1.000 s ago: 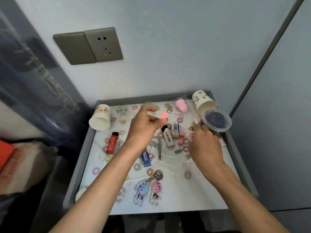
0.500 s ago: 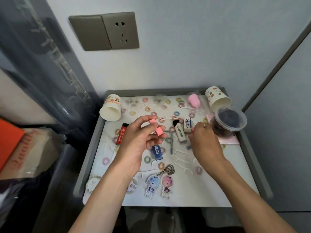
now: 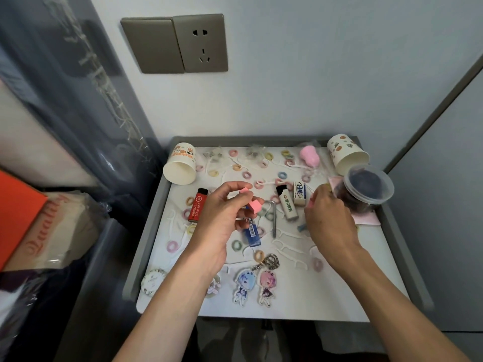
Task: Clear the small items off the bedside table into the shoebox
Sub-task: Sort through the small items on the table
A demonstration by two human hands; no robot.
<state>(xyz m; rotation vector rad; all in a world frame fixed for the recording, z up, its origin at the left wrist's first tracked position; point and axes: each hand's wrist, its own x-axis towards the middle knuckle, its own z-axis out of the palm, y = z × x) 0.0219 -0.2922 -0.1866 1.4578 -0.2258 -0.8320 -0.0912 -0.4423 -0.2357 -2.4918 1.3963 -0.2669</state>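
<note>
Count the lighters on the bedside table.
3: red plastic lighter left of the left hand, blue plastic lighter partly under it, white black-capped lighter right of it. Others may be hidden.

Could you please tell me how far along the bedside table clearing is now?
Barely started; nothing looks finished yet. The left hand pinches two pink blocks, the right hand appears to pinch a pink piece. Left on the bedside table: red lighter, hair ties, floss picks, keychains, paper cups.
</note>
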